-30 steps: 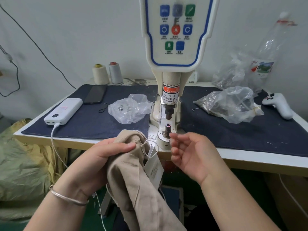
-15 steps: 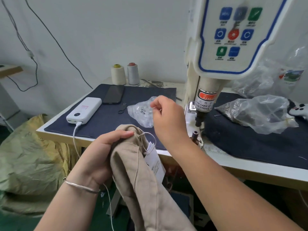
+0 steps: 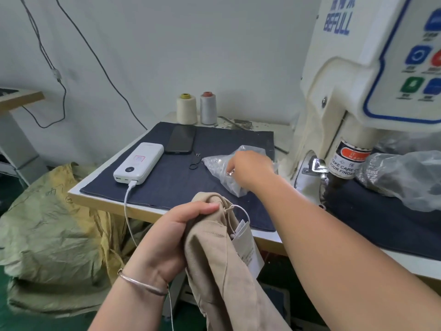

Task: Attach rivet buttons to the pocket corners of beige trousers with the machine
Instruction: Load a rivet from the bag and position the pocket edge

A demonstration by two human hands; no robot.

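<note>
Below, at six o'clock, the beige trousers (image 3: 222, 266) hang in front of the table's (image 3: 100, 201) near edge: a soft, matte woven cloth, bunched into rounded folds at the top, with a white paper tag (image 3: 248, 247) on a thin looped cord. My left hand (image 3: 167, 237) grips that bunched top, fingers curled over the fold, a slim metal bangle (image 3: 143, 284) at the wrist. My right hand (image 3: 250, 169) reaches to twelve o'clock into a crinkled clear plastic bag (image 3: 216, 166) of small shiny rivet buttons (image 3: 231, 173) lying on the dark denim mat (image 3: 171, 182); its fingers curl down into the bag, and whether they pinch a piece I cannot tell. At two o'clock stands the machine (image 3: 346, 96), glossy cream casing with a blue-edged button panel.
</note>
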